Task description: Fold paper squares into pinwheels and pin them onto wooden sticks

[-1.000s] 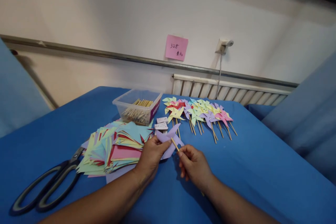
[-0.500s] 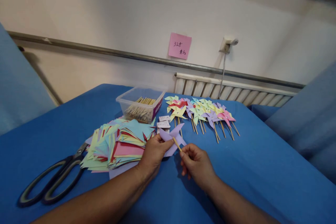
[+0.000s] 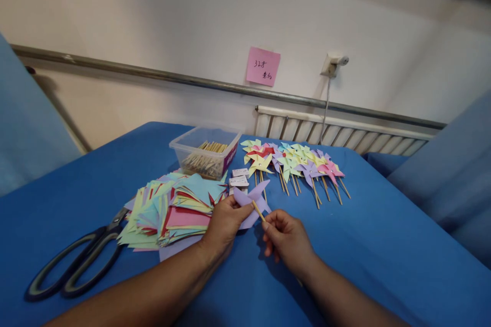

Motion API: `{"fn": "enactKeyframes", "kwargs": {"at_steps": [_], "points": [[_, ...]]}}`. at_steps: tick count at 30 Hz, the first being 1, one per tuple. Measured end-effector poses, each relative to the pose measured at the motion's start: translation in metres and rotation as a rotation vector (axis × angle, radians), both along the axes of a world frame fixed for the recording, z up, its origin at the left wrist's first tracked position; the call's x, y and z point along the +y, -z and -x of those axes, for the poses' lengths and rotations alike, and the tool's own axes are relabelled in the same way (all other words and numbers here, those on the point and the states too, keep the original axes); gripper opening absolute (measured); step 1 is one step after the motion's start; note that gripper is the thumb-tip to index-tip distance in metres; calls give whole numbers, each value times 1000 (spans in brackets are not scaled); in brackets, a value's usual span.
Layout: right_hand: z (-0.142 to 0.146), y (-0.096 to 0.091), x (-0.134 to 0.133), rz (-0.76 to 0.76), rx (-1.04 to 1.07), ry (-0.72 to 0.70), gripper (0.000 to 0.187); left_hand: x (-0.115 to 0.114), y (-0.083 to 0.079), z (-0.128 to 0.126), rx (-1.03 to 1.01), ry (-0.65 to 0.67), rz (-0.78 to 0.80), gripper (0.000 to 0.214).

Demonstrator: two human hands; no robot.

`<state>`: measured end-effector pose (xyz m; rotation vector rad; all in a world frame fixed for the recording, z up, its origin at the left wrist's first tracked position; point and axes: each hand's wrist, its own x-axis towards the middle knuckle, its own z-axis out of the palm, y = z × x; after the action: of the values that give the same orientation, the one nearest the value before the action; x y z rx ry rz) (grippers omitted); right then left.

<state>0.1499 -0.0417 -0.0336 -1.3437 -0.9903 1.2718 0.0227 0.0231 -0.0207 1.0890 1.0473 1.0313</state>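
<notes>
A purple paper pinwheel [image 3: 251, 220] is pinched at its centre by my left hand [image 3: 225, 220], thumb on the near side. Between the thumb and fingers of my right hand [image 3: 287, 239] is a thin wooden stick [image 3: 258, 209], its far end against the middle of the pinwheel. Part of the stick is hidden by my right fingers. Just left of my left hand lies a stack of cut coloured paper squares [image 3: 187, 217]. Small white boxes [image 3: 239, 182] sit right behind the pinwheel.
Finished pinwheels on sticks [image 3: 303, 163] lie at the back right. A clear plastic tub [image 3: 192, 147] holds many wooden sticks [image 3: 209, 158]. Large scissors [image 3: 97, 237] rest at the left, tips under the paper. A blue cloth [image 3: 383, 245] covers the table, with a radiator [image 3: 345, 133] behind.
Almost nothing differs. My right hand shifts very slightly on the stick, while the pinwheel and my left hand stay in place.
</notes>
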Motion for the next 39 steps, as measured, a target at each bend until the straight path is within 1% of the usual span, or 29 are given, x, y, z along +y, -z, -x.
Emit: {"fn": "enactKeyframes", "kwargs": {"at_steps": [4,11,17,23,27,32,39], "points": [[1,-1,0,1,11,3,38,0,-2,0,-7,4,22,31],[3,-3,-1,-16,13,11,39,0,-3,-1,-6,-16,14,30],[2,-1,0,0,6,11,38,0,-1,0,-3,-10,24,33],[2,-1,-1,-43,-5,14,35,1,2,1,-5,-8,-7,31],[1,-1,0,-17,-16,4,37,0,1,0,2,-10,3,33],[1,0,2,-19,13,4,39,0,-1,0,-8,-10,18,32],[1,0,1,-28,30,-2,39,1,1,0,5,-9,20,31]]}}
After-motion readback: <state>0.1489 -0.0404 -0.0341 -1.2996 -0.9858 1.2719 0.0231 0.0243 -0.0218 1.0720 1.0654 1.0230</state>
